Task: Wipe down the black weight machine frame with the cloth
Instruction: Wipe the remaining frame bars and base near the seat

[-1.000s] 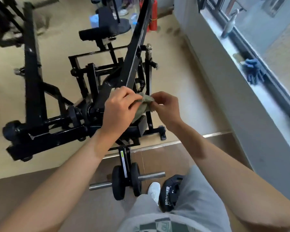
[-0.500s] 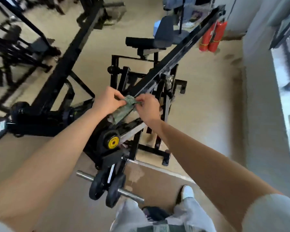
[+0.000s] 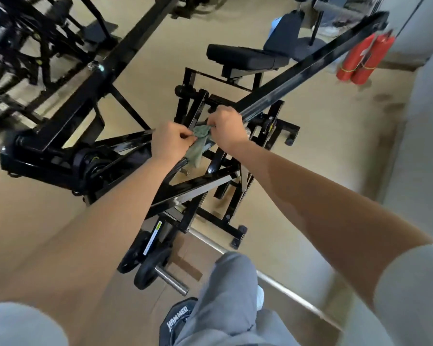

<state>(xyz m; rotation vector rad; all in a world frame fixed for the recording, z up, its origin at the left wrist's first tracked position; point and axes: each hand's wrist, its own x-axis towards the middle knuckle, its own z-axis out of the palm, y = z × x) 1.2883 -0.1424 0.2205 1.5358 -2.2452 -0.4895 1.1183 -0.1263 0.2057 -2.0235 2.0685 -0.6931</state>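
The black weight machine frame (image 3: 297,76) fills the middle of the head view, with one long bar slanting from the upper right down to my hands. A grey-green cloth (image 3: 198,146) hangs between my hands over that bar. My left hand (image 3: 170,143) pinches the cloth's left side with curled fingers. My right hand (image 3: 226,128) grips the cloth's top end right at the bar. Part of the cloth is hidden inside both fists.
A second black arm (image 3: 85,96) of the machine runs off to the upper left. A padded seat (image 3: 245,57) stands behind. Weight plates on a steel peg (image 3: 155,265) sit near my legs. Red extinguishers (image 3: 360,61) lean by the grey wall (image 3: 415,146) at right.
The view has swung left and tilted, away from the window sill. Both hands stay on the cloth and have shifted up along the slanted bar; the cloth now hangs more bunched.
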